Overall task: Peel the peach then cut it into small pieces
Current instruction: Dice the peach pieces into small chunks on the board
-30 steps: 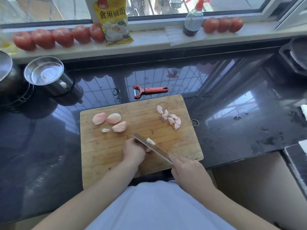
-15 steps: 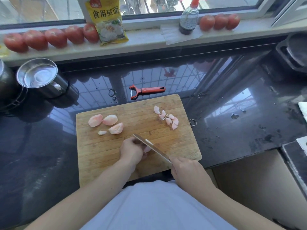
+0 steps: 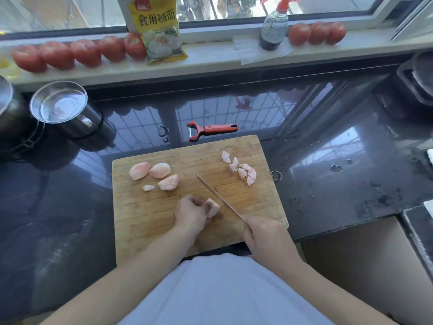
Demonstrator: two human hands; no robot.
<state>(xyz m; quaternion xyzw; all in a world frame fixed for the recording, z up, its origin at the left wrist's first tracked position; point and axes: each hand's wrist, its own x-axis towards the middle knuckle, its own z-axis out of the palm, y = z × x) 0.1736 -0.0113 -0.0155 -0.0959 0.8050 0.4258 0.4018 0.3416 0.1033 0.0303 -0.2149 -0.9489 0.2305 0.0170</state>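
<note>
Fingers of the left hand (image 3: 191, 213) curl round a peach piece (image 3: 212, 207) at centre frame on the cutting board (image 3: 145, 214), while the right hand (image 3: 264, 233) grips the knife (image 3: 220, 198), blade slanting just beside it. Three peach wedges (image 3: 154, 171) lie upper left on the board, small cut pieces (image 3: 241, 167) upper right, a red peeler (image 3: 210, 130) on the dark worktop (image 3: 328, 179) just beyond, and a steel cup (image 3: 62, 106) at the frame's left.

Dark glossy worktop (image 3: 328, 184) carries wooden cutting board (image 3: 145, 212) at frame centre, red peeler (image 3: 210, 130) just above it, steel cup (image 3: 63, 109) upper left.
</note>
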